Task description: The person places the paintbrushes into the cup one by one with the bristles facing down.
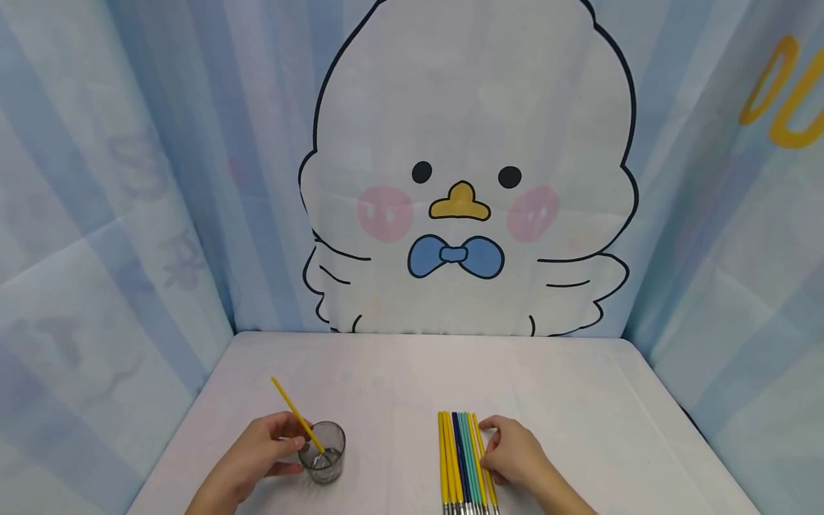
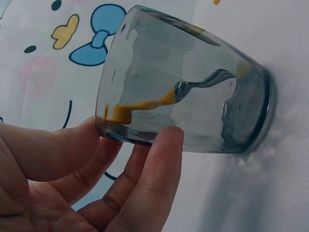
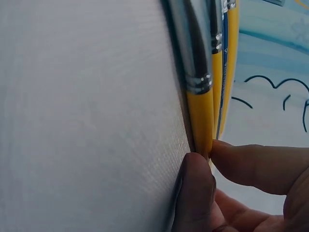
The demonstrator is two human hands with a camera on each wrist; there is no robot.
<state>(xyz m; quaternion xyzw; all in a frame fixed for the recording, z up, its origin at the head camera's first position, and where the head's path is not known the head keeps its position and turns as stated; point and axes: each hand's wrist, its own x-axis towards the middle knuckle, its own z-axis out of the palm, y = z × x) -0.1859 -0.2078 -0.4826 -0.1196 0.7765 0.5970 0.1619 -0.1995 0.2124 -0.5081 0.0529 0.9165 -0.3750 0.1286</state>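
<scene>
A smoky-grey drinking glass (image 1: 330, 468) stands upright on the left side of the table. My left hand (image 1: 260, 450) grips its side, the thumb at the rim and a fingertip lower down in the left wrist view. Leaning in the glass is a paintbrush with a yellow handle (image 1: 288, 402), its bristle end down inside. Several paintbrushes (image 1: 458, 458) with yellow, dark blue and teal handles lie side by side in a row on the right. At the row's right edge, my right hand (image 1: 513, 452) pinches the handle of a yellow paintbrush (image 3: 200, 113) between thumb and finger.
A white cloth covers the table (image 1: 386, 372). Behind it hangs a curtain (image 1: 463, 107) with a cartoon bird, and blue-and-white striped curtains (image 1: 84, 236) close in both sides.
</scene>
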